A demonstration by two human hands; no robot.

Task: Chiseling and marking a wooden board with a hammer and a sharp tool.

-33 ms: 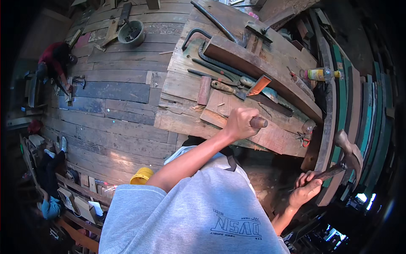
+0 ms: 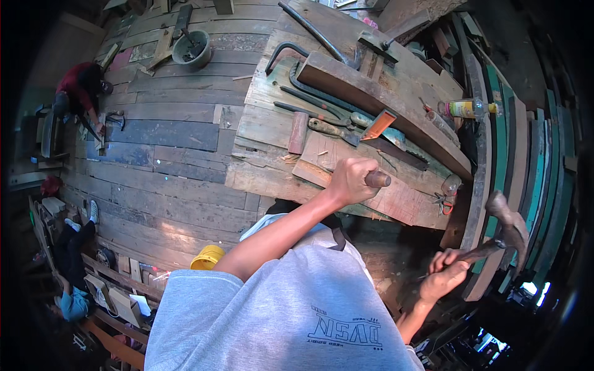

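My left hand (image 2: 351,180) is closed round a wooden-handled chisel (image 2: 378,179), the handle's round butt facing up. The chisel's lower end is hidden beneath the fist. Under it lies a reddish board (image 2: 399,203) with pencil-like lines, on the workbench. Off to the right, my right hand (image 2: 443,278) grips a hammer (image 2: 511,230) by its handle. The hammer's metal head is held out past the bench's right end, apart from the chisel. Beyond my left hand lie a wooden-handled flat blade (image 2: 334,130), a red block (image 2: 298,132) and an orange-faced piece (image 2: 378,125).
A thick beam (image 2: 383,102) crosses the bench (image 2: 260,117), with long-handled pliers, a saw and metal bars around it. Red-handled scissors (image 2: 447,207) and a bottle (image 2: 464,109) are at right. Planks stand beyond. A bucket (image 2: 192,59) and a crouching person (image 2: 80,89) are left.
The hammer and my right hand have shifted very slightly left, the hammer head dipping a little. My left hand and the chisel stay in place.
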